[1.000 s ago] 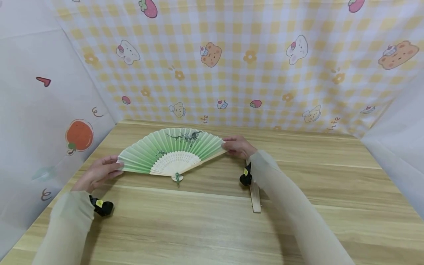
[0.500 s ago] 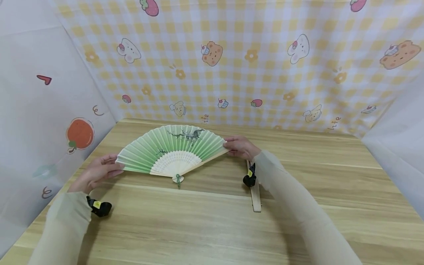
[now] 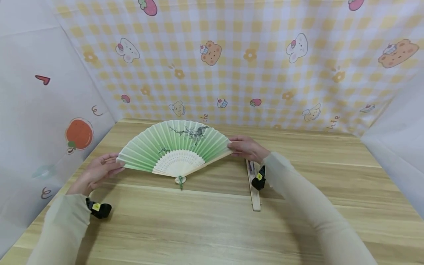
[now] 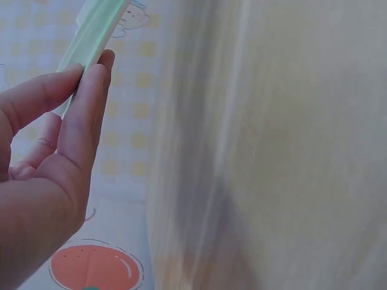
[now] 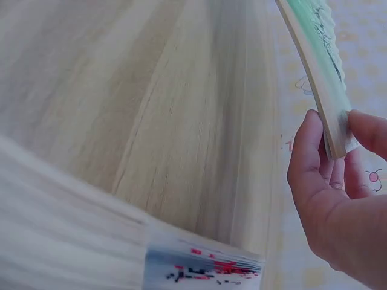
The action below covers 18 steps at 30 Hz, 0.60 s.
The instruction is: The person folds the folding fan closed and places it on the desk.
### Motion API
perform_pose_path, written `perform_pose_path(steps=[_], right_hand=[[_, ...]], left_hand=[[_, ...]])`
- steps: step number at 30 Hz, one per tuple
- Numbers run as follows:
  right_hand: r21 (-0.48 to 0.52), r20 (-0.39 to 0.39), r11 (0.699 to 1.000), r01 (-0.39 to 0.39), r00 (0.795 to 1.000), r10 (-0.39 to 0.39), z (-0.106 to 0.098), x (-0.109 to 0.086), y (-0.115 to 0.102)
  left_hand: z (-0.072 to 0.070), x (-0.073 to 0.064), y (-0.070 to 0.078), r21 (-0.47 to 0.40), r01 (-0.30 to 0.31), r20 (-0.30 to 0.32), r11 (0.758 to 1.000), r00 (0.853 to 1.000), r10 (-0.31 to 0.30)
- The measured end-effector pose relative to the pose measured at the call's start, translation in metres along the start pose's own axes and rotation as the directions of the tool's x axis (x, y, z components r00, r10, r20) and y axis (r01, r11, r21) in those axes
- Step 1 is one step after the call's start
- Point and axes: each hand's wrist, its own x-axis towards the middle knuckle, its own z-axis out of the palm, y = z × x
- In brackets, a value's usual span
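A green-and-white folding fan (image 3: pixel 179 143) is spread wide between both hands, its branch painting facing the head camera. My left hand (image 3: pixel 99 171) pinches the left end; in the left wrist view, thumb and fingers (image 4: pixel 91 96) close on the pale green edge. At the other end, my right hand (image 3: pixel 246 147) pinches the wooden outer rib, which the right wrist view shows between thumb and fingers (image 5: pixel 307 142). A green cord (image 3: pixel 180 181) hangs at the fan's pivot. Below the right wrist lies a second, folded fan (image 3: pixel 254 195), partly hidden by the wrist camera.
The wooden table (image 3: pixel 185 228) reaches back to a yellow checked cloth (image 3: pixel 232 81) with cartoon prints. A white cloth wall (image 3: pixel 33 117) borders the left side. In the right wrist view the folded fan (image 5: pixel 205 260) shows dark and red printing.
My right hand has moved slightly to the right, and the fan's upper edge has risen and spread a little wider. More of the folded fan shows. My left hand has barely moved.
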Motion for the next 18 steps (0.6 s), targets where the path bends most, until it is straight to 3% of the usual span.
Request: perform_pose_path(steps=[7,12,18], right_hand=[[0.015,0.008,1.000,0.010,1.000,-0.010,-0.001,-0.013,-0.002],[0.021,0.021,0.998,0.058,0.998,-0.058,-0.002,-0.020,-0.002],[0.023,0.003,0.996,0.082,0.997,-0.082,-0.003,-0.025,-0.004]], left_hand=[[0.005,-0.004,0.005,-0.058,-0.044,0.013,0.997,0.999,0.045],[0.010,-0.006,0.008,-0.086,-0.093,0.006,0.992,0.996,0.094],[0.015,-0.009,0.010,-0.169,-0.128,-0.008,0.977,0.992,0.129]])
